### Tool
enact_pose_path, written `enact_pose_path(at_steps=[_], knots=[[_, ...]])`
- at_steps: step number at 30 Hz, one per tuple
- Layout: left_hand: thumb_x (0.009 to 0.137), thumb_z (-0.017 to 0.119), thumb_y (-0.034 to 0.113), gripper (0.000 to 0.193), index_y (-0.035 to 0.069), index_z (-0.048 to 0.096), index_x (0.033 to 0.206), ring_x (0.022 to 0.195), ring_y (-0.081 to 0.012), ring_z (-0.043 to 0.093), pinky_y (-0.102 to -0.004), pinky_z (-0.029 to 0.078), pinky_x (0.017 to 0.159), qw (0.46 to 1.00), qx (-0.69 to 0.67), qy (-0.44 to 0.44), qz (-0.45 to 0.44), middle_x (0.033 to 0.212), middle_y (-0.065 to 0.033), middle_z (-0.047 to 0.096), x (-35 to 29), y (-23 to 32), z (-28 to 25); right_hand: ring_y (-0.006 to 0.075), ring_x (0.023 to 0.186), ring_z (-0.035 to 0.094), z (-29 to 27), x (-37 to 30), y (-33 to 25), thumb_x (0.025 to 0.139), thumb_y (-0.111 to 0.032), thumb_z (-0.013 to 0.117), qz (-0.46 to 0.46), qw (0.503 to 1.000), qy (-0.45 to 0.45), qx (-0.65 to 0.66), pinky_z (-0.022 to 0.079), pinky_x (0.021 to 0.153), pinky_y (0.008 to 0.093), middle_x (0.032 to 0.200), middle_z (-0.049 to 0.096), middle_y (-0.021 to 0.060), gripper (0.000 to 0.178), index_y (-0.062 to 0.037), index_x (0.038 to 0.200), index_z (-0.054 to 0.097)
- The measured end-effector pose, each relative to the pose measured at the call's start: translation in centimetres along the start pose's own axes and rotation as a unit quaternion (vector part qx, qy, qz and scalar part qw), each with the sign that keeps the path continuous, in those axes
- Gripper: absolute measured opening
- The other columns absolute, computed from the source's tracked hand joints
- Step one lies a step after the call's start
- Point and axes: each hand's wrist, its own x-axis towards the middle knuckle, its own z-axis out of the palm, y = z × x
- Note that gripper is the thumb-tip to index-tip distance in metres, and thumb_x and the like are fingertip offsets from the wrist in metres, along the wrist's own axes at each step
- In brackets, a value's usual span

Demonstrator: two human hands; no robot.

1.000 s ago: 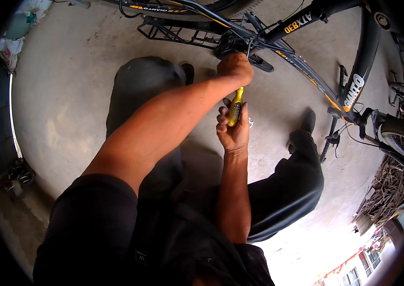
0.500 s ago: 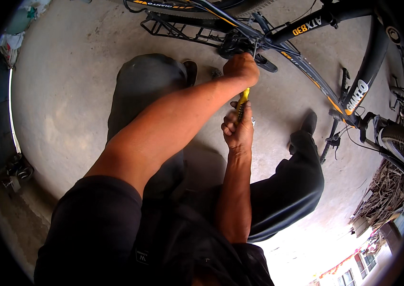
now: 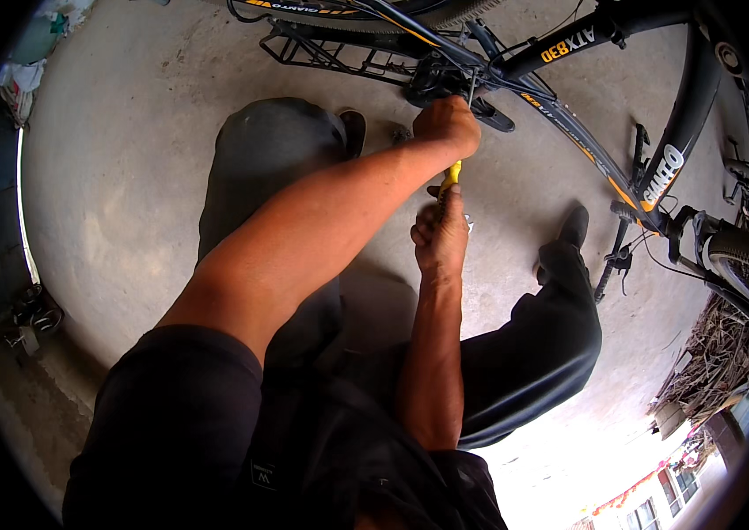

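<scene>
Two hands stack up: left hand (image 3: 447,124) clenched at the black-and-orange bicycle frame (image 3: 569,132), right hand (image 3: 441,234) just below, grasping the yellow-handled tool (image 3: 449,175), pointing up at it

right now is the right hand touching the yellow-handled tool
Touching. The head view shows the right hand with its fingers curled around the lower end of the yellow-handled tool, no gap between them.
</scene>
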Motion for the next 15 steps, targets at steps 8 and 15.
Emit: enact_pose_path(at_steps=[8, 15], knots=[[0.084, 0.059, 0.029, 0.029, 0.004, 0.067, 0.096, 0.101, -0.0328, 0.062, -0.0401, 0.049, 0.087, 1.0, -0.011, 0.0, -0.012, 0.105, -0.0168, 0.065, -0.13, 0.09, -0.12, 0.0046, 0.041, 0.025, 0.05, 0.16, 0.36, 0.091, -0.047, 0.054, -0.042, 0.997, 0.03, -0.049, 0.019, 0.038, 0.0211, 0.054, 0.035, -0.0048, 0.041, -0.0062, 0.098, 0.053], [0.083, 0.06, 0.03, 0.03, 0.004, 0.068, 0.094, 0.099, -0.0333, 0.062, -0.0403, 0.049, 0.086, 1.0, -0.013, 0.009, 0.0, 0.102, -0.0171, 0.066, -0.18, 0.0, 0.05, 0.0046, 0.039, 0.026, 0.6, 0.08, 0.35, 0.089, -0.047, 0.057, -0.057, 0.993, 0.074, -0.074, 0.02, 0.036, 0.0211, 0.053, 0.035, -0.0048, 0.043, -0.0042, 0.096, 0.055]])
